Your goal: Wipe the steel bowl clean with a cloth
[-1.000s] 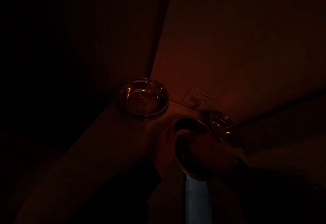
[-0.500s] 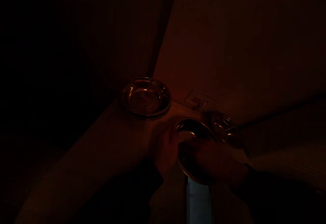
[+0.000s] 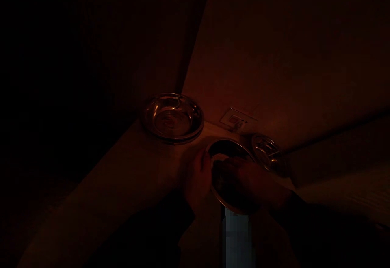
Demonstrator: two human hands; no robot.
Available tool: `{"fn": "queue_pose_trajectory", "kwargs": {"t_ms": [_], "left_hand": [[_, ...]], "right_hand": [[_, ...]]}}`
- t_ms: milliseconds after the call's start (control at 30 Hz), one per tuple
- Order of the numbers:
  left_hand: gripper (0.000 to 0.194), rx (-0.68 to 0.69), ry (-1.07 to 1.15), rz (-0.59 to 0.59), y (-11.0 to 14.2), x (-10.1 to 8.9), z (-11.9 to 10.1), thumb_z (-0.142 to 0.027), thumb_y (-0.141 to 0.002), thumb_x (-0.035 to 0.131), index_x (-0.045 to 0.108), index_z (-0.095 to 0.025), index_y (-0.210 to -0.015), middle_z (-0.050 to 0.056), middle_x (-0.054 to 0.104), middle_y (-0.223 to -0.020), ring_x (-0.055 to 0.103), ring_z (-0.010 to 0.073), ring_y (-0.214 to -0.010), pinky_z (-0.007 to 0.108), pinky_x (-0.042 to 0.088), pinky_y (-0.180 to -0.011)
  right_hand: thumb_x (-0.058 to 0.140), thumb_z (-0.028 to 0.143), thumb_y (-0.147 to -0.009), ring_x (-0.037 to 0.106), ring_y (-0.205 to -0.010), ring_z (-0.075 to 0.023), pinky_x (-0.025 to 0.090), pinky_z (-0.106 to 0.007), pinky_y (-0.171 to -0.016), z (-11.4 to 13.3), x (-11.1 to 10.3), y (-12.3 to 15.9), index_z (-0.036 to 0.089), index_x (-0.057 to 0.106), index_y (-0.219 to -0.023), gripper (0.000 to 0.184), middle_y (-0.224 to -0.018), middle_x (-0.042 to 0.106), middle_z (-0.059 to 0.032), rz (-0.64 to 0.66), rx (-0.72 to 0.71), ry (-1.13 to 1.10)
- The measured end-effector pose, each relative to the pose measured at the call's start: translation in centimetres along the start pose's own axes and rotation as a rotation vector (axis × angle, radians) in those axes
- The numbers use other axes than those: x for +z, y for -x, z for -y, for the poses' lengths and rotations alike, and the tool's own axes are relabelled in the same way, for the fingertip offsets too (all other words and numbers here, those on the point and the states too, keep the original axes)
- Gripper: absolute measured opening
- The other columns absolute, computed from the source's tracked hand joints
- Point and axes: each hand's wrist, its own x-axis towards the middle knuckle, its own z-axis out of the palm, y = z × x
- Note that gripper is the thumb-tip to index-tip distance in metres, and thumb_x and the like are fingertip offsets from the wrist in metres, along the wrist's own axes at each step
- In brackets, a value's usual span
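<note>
The scene is very dark. A shiny metal dish (image 3: 233,146) stands tilted between my hands over the wooden surface. My left hand (image 3: 197,174) grips its left rim, thumb near the edge. Inside the dish, my right hand (image 3: 246,176) reaches in from the right with bent fingers pressed towards the bottom. Shadow hides whether a cloth or anything else is under those fingers. Beyond my left hand lies a stack of similar metal dishes (image 3: 172,128). Another metal dish (image 3: 269,154) leans by the wall, to the right of the held one.
The wooden counter (image 3: 128,170) runs diagonally, with its left edge dropping into darkness. A wall (image 3: 274,57) rises behind, bearing a socket plate (image 3: 239,118). A pale, pixelated bluish strip (image 3: 238,239) shows below the held dish. Dark sleeves cover both forearms.
My right hand has shifted slightly up and to the left within the dish. The held dish has moved a little upward in view. My left hand keeps its grip.
</note>
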Motion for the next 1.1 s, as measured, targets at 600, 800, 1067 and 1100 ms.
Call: {"fn": "queue_pose_trajectory", "kwargs": {"t_ms": [600, 800, 1067, 1100], "left_hand": [[0.037, 0.009, 0.03, 0.053, 0.0, -0.2, 0.4, -0.027, -0.092, 0.036, 0.064, -0.013, -0.111, 0.012, 0.068, -0.117, 0.063, 0.0221, -0.107, 0.036, 0.046, -0.095], [0.035, -0.012, 0.011, 0.053, 0.0, -0.3, 0.2, -0.028, -0.092, 0.036, 0.067, -0.015, -0.104, 0.01, 0.07, -0.112, 0.065, 0.0208, -0.1, 0.034, 0.049, -0.091], [0.036, -0.021, 0.005, 0.044, -0.1, -0.3, 0.1, -0.027, -0.092, 0.037, 0.066, -0.014, -0.108, 0.01, 0.071, -0.111, 0.065, 0.021, -0.099, 0.034, 0.048, -0.092], [0.035, -0.023, 0.017, 0.048, -0.1, -0.3, 0.1, -0.027, -0.092, 0.037, 0.066, -0.014, -0.107, 0.011, 0.071, -0.11, 0.066, 0.0208, -0.099, 0.034, 0.048, -0.092]], "right_hand": [[0.049, 0.017, -0.093, 0.061, -0.096, -0.0207, 0.048, -0.029, -0.074, 0.9, -0.2, -1.4, 0.02, 0.061, -0.117, 0.027, -0.111, 0.063, -0.0099, 0.047, 0.043, 0.173], [0.052, 0.017, -0.091, 0.06, -0.099, -0.0219, 0.048, -0.031, -0.076, 1.1, -0.1, -0.9, 0.023, 0.06, -0.119, 0.029, -0.117, 0.062, -0.0075, 0.04, -0.04, 0.119], [0.049, 0.018, -0.092, 0.057, -0.106, -0.0217, 0.047, -0.03, -0.079, 1.2, -0.1, -1.2, 0.024, 0.058, -0.124, 0.034, -0.121, 0.059, -0.0087, 0.053, -0.033, 0.042], [0.05, 0.018, -0.092, 0.056, -0.107, -0.0215, 0.046, -0.031, -0.081, 1.2, -0.1, -1.2, 0.024, 0.058, -0.124, 0.034, -0.122, 0.059, -0.008, 0.052, -0.052, 0.028]]}}
